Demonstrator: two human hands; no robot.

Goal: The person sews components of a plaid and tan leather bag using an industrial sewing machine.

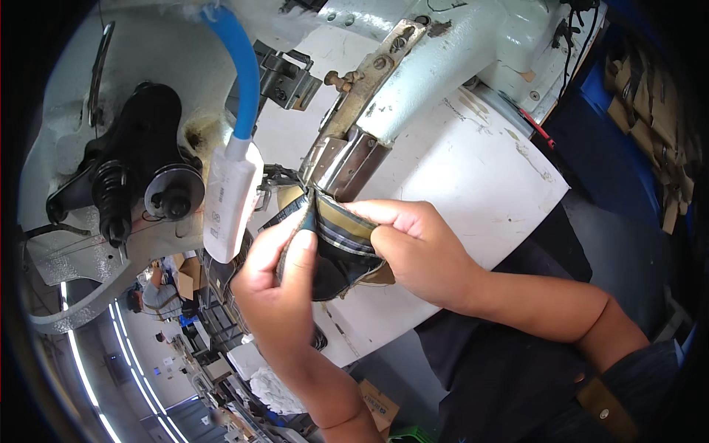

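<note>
Both hands hold a dark, pouch-like piece (341,275) with an olive stripe and thin pale lines inside. Its upper corner sits at the metal end of a sewing machine arm (353,159). On the left edge of the piece, my left hand (279,269) is closed, thumb against fingers. My right hand (419,251) pinches the right edge, spreading the piece into a V-shaped opening. Where the corner meets the machine, the needle and stitching are too small to make out.
A white lamp (230,207) on a blue flexible neck (247,74) hangs close left of my left hand. Beyond it is the machine head with a black tension unit (173,196). The white table (473,199) ends at the right. Brown pieces (650,111) lie at far right; a person (159,295) is at far left.
</note>
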